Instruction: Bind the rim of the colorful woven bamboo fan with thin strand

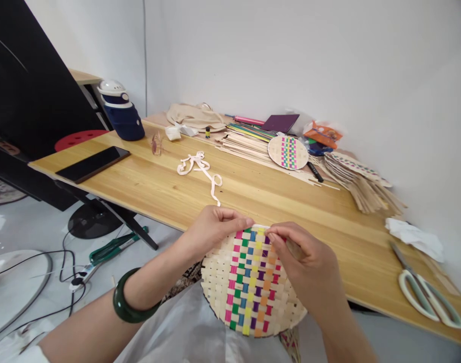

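Observation:
A round woven disc [249, 287] of pale strips, with bands of pink, green, blue, yellow, purple and orange, tilts over my lap at the table's front edge. My left hand [222, 227] is closed on its top rim, thumb on the near face. Along that rim, between my hands, shows a short white strip of ribbon [259, 226]. At the right end of this strip, my right hand [304, 257] pinches with thumb and forefinger; anything finer in the pinch is too small to make out. A loose pale ribbon [203, 166] lies curled on the table beyond, trailing toward my left hand.
Scissors [422, 292] and crumpled white tissue [415, 237] lie at right. A finished-looking woven fan [288, 152], flat strips [245, 143] and stacked fans [358, 176] sit along the wall. A phone [94, 164] and blue bottle [122, 113] are at left.

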Demonstrator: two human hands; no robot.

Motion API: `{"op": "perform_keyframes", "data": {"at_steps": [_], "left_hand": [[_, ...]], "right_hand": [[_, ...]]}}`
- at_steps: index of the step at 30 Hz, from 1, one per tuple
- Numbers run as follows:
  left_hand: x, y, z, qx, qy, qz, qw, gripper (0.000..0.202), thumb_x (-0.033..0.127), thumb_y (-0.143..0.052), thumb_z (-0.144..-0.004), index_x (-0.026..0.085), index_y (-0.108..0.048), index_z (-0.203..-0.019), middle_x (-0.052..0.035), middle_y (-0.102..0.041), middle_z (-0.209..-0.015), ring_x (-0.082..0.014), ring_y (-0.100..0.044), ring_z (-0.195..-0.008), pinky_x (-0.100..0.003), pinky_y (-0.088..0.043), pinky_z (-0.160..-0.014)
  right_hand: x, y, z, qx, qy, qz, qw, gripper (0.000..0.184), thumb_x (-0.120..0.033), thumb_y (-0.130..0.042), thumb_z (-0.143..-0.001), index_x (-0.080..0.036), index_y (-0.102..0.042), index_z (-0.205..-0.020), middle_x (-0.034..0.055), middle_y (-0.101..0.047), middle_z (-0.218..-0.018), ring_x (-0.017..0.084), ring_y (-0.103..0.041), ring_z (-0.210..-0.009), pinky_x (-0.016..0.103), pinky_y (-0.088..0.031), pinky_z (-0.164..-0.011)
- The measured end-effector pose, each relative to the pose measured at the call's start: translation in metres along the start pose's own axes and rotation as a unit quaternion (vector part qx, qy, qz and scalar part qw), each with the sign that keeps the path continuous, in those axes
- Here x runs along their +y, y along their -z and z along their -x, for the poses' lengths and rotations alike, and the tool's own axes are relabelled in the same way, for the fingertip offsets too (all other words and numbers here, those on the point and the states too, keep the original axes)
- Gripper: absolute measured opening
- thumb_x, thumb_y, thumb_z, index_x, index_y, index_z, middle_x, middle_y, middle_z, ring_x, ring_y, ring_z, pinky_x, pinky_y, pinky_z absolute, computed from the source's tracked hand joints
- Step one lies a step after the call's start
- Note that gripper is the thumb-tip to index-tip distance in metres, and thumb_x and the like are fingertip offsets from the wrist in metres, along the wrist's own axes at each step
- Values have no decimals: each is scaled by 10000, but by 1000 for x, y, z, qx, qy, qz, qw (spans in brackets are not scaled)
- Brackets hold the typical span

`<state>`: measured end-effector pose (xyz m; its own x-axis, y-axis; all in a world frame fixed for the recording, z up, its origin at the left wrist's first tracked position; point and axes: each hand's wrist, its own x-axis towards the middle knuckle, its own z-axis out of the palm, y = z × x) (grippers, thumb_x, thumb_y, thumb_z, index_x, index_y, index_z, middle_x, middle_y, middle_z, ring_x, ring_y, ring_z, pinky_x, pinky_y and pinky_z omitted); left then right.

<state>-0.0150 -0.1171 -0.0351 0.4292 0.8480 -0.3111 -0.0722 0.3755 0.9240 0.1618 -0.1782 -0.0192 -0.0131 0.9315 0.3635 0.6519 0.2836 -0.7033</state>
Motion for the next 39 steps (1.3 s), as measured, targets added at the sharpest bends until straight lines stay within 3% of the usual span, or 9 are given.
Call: {"op": "perform_keyframes", "data": {"at_steps": [12,28,31,34,36,39], "left_hand": [[-11,1,-6,5,-52,-5,999,164,271,-767,-690,156,-725,-799,0,-720,-725,-88,-619,-635,-180,-466,-616],[-14,8,-4,-27,-47,-51,997,215,339,-754,-705,154,-734,-815,-13,-718,-723,-95,-606,-624,-182,-444,-587],[-14,7,-4,-13,-29,-26,999,170,314,-752,-704,158,-730,-766,3,-705,-679,-77,-586,-581,-167,-426,-555],[-13,4,-3,3,-3,-16,1000,151,296,-747,-698,156,-723,-749,1,-707,-681,-79,-590,-566,-171,-429,-546],[-11,1,-1,6,9,-19,1000,163,302,-744,-696,152,-721,-756,-10,-711,-690,-92,-600,-566,-184,-435,-541],[-10,-1,0,6,9,-18,1000,177,311,-743,-698,146,-721,-760,-18,-710,-687,-96,-600,-561,-192,-437,-542]], "right_hand": [[3,-1,2,7,5,-3,1000,111,-189,-564,-875,-229,-634,-798,-40,-681,-846,99,-627,-779,181,-464,-703],[5,-4,2,7,8,-6,1000,106,-191,-572,-874,-227,-632,-795,-29,-681,-830,110,-629,-766,193,-477,-684],[7,-4,1,26,40,0,999,101,-182,-569,-879,-217,-646,-824,5,-679,-925,130,-632,-846,220,-489,-745],[5,-2,2,103,122,78,984,100,-156,-588,-863,-209,-673,-866,40,-671,-968,177,-599,-922,296,-472,-832],[2,-2,3,139,170,145,965,116,-121,-607,-842,-209,-674,-879,33,-680,-866,183,-572,-840,314,-462,-786],[-2,-5,4,121,189,186,957,124,-95,-606,-833,-202,-653,-874,20,-678,-774,169,-527,-738,304,-447,-701]]}}
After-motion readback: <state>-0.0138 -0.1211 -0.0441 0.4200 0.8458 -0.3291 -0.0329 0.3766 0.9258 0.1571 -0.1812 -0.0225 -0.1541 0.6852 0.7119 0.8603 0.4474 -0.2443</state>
